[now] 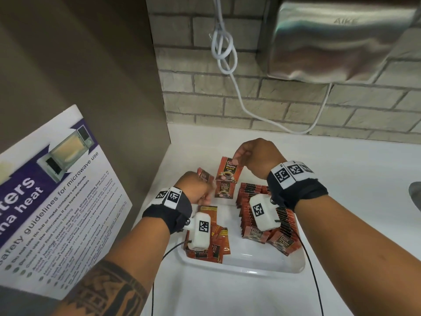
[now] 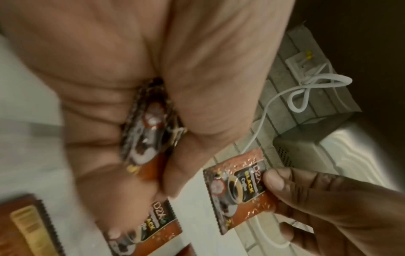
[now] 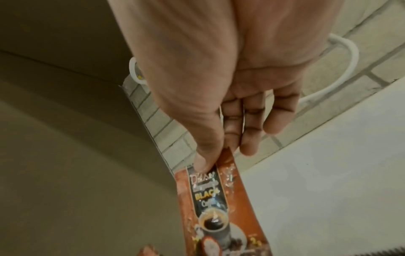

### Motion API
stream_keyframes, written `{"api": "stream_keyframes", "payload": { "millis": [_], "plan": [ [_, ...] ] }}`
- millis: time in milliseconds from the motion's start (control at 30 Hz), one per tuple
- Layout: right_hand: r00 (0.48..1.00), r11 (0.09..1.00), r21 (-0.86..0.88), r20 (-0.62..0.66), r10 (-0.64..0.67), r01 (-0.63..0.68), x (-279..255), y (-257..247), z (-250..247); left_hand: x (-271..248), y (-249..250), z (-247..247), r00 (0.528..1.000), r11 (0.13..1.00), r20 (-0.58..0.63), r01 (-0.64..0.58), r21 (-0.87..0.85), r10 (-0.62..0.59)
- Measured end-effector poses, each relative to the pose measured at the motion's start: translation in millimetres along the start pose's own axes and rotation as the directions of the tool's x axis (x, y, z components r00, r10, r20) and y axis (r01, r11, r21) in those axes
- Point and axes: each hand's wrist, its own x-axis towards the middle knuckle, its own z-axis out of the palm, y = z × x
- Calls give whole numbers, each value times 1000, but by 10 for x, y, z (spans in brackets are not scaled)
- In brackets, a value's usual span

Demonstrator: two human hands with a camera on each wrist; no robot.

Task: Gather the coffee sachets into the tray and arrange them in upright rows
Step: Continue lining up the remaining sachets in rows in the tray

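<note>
A white tray [image 1: 241,265] sits on the counter. Its right side holds upright rows of red-brown coffee sachets [image 1: 268,215]; its left side holds a loose flat pile of sachets [image 1: 214,236]. My right hand [image 1: 252,156] pinches the top of one sachet [image 1: 229,168] between thumb and fingers, lifted beyond the tray; the same sachet [image 3: 219,204] hangs below my thumb in the right wrist view. My left hand [image 1: 198,185] grips a few sachets [image 2: 151,131] in its curled fingers. Another sachet [image 1: 224,189] lies on the counter just past the tray.
A brown cabinet side [image 1: 102,76] with a microwave safety poster [image 1: 52,195] stands at the left. Behind is a brick wall [image 1: 205,87] with a looped white cable [image 1: 224,49] and a steel hand dryer [image 1: 341,39]. A sink edge [image 1: 415,197] shows at the right.
</note>
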Motion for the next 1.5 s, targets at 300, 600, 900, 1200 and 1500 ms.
{"api": "stream_keyframes", "payload": {
  "millis": [300, 600, 900, 1200, 1500],
  "plan": [
    [980, 968, -215, 123, 157, -128, 139, 66, 347, -35, 36, 297, 971, 869, 134, 111, 483, -198],
    [952, 888, -430, 166, 256, -164, 306, 156, 695, 158, 101, 411, 961, 693, 184, 10, 720, -205],
    [936, 868, -476, 220, 274, -142, 340, 181, 710, 208, 121, 409, 962, 672, 176, 12, 740, -210],
    [950, 886, -448, 206, 234, -121, 298, 200, 642, 177, 100, 413, 960, 715, 159, 55, 697, -229],
    [956, 926, -353, 204, 213, -131, 256, 214, 523, 146, 79, 407, 951, 792, 152, 130, 596, -270]
  ]
}}
